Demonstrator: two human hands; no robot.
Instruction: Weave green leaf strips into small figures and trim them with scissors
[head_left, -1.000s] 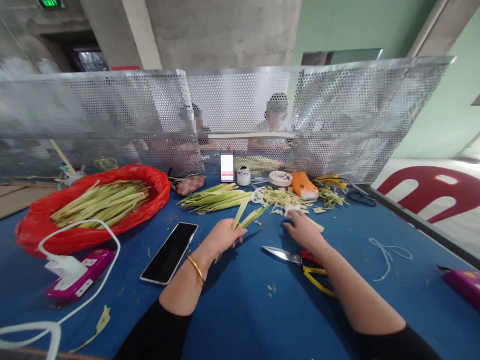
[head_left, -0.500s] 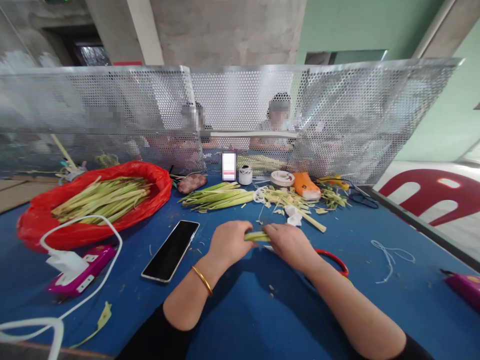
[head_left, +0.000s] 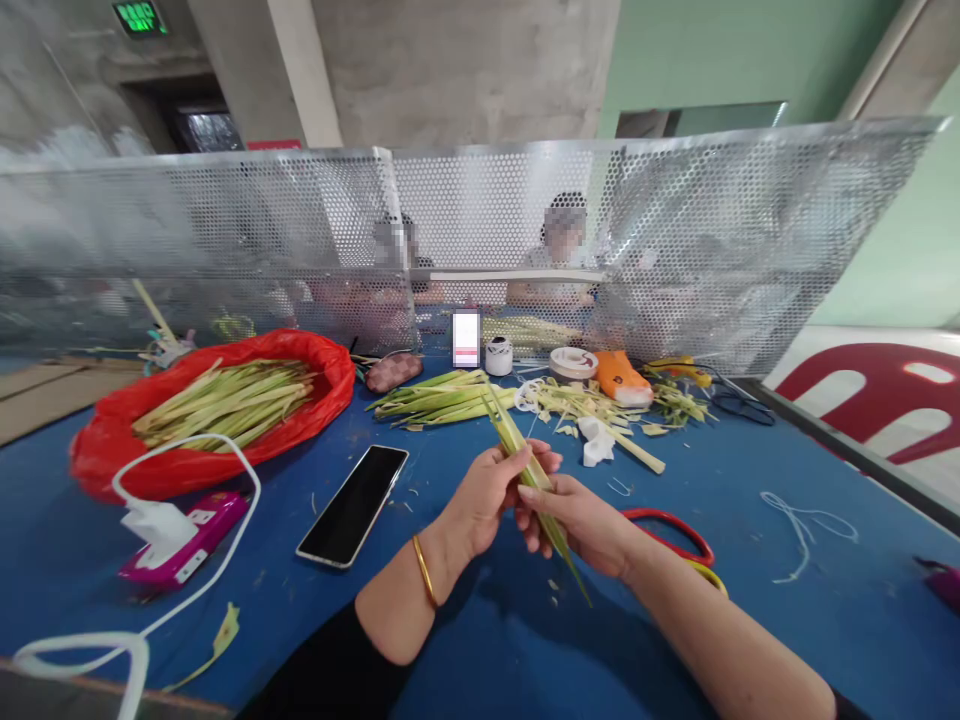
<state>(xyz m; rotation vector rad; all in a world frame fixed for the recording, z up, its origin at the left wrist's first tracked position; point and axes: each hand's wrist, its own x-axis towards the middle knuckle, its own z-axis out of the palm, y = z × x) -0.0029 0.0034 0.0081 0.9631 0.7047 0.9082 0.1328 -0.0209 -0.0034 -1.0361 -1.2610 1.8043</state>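
Observation:
Both hands hold one long green leaf strip (head_left: 517,445) above the blue table (head_left: 480,640). My left hand (head_left: 491,495), with a gold bangle on its wrist, is closed round the strip's middle. Just to its right, my right hand (head_left: 577,520) pinches the same strip lower down. The strip runs up toward the far side and its thin tip points down past my right hand. Scissors with red and yellow handles (head_left: 671,540) lie on the table under my right forearm, partly hidden.
A red bag of green strips (head_left: 217,405) sits at the left. A black phone (head_left: 352,503), a pink power strip with white plug (head_left: 180,535), a pile of strips (head_left: 439,395), leaf scraps (head_left: 600,405), an orange tool (head_left: 619,377), tape roll (head_left: 572,362). Perforated metal screen (head_left: 675,240) behind; people beyond it.
My right hand left the scraps and joined the left on the strip. Both hands then lifted it off the table and turned it more upright.

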